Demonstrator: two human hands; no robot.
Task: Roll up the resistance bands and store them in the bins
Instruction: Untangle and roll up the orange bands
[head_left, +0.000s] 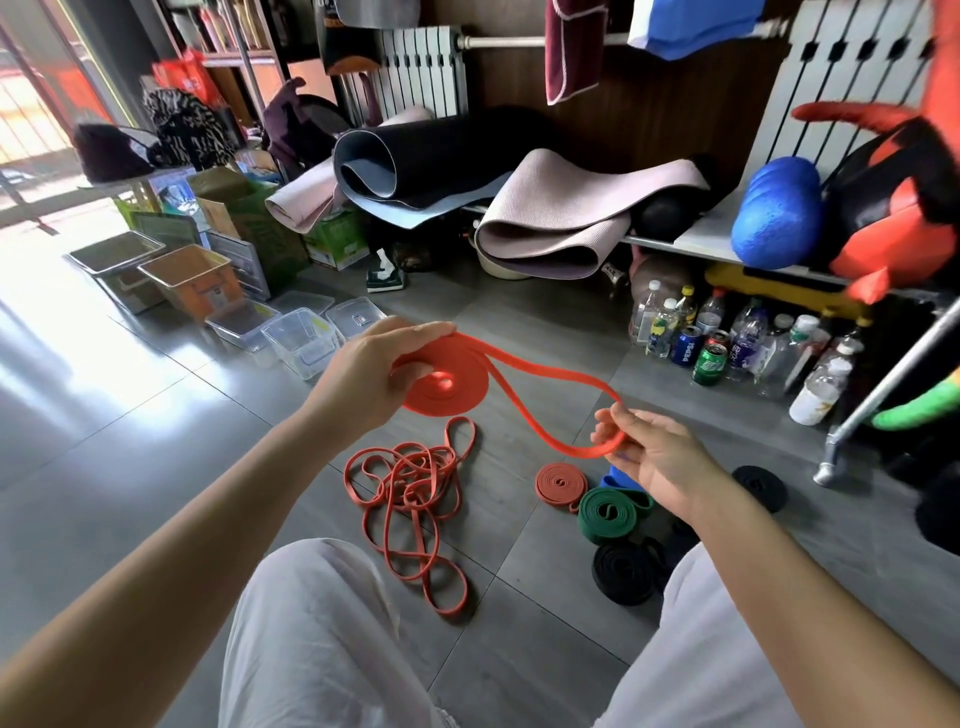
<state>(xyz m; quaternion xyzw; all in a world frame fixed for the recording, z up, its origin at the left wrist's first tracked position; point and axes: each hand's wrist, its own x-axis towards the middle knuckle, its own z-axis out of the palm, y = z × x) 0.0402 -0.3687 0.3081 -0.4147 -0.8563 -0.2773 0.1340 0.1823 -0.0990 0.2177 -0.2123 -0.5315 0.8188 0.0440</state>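
Note:
My left hand grips a partly rolled orange resistance band held above the floor. Its loose end loops out to the right, where my right hand pinches the far bend of the loop. On the grey floor below lies a tangle of thin orange bands. To its right sit a small rolled orange band, a rolled green band, a blue band partly hidden behind my right hand, and black rolled bands. Clear plastic bins stand at the left.
An orange bin and a grey bin stand farther left. Rolled yoga mats lie on a low shelf ahead. Several bottles and cans crowd the floor at right, by a metal rack leg. My knees in white trousers fill the foreground.

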